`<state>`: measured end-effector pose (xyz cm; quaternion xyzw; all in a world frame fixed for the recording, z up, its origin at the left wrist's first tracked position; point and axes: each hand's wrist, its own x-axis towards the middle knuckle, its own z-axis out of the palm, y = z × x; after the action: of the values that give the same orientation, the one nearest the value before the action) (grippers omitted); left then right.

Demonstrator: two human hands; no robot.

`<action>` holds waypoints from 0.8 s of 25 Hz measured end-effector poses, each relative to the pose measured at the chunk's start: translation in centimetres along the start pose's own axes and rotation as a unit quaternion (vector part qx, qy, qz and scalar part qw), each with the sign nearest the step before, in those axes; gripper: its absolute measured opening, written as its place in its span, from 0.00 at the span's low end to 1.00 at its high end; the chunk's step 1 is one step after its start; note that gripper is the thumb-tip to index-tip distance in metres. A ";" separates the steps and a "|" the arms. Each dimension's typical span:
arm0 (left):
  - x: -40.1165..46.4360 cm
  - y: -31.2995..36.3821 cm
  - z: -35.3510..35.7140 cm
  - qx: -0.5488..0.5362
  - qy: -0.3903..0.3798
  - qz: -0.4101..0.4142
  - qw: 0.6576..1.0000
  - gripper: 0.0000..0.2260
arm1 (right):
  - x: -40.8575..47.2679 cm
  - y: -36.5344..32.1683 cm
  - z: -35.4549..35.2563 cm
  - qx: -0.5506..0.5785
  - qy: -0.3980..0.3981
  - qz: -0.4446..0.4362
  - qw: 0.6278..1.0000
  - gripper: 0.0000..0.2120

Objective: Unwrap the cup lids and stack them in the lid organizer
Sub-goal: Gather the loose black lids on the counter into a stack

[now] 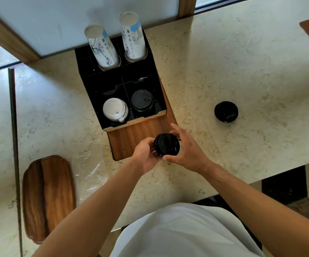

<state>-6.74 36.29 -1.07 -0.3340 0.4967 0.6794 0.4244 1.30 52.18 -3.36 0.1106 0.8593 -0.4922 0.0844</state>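
Observation:
Both of my hands hold a stack of black cup lids (167, 144) just above the wooden base in front of the black lid organizer (113, 84). My left hand (145, 154) grips the stack's left side and my right hand (185, 151) wraps its right side. In the organizer's front row, white lids (114, 109) fill the left compartment and black lids (142, 100) sit in the right one. Another stack of black lids (226, 111) rests on the counter to the right. Clear plastic wrap (89, 175) lies crumpled on the counter at my left.
Two stacks of printed paper cups (102, 47) (133, 36) stand in the organizer's back slots. A wooden tray (48, 197) lies at the near left. The marble counter (242, 71) ends at an edge near my right forearm.

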 end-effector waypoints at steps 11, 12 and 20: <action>0.4 -0.4 0.1 0.005 -0.003 -0.018 1.000 0.19 | -0.5 0.5 0.0 0.044 -0.022 0.017 0.999 0.48; 0.4 -0.3 0.2 0.008 -0.020 -0.021 1.000 0.18 | -0.5 0.6 -0.1 0.051 -0.021 0.020 0.998 0.49; 2.1 -0.2 2.5 0.062 -0.019 0.001 0.998 0.14 | 1.1 2.7 -3.8 0.045 0.096 0.076 0.992 0.32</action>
<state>-7.48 39.22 -2.24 -0.2938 0.5299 0.6538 0.4532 0.85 56.88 -4.01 0.2254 0.8298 -0.5093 0.0337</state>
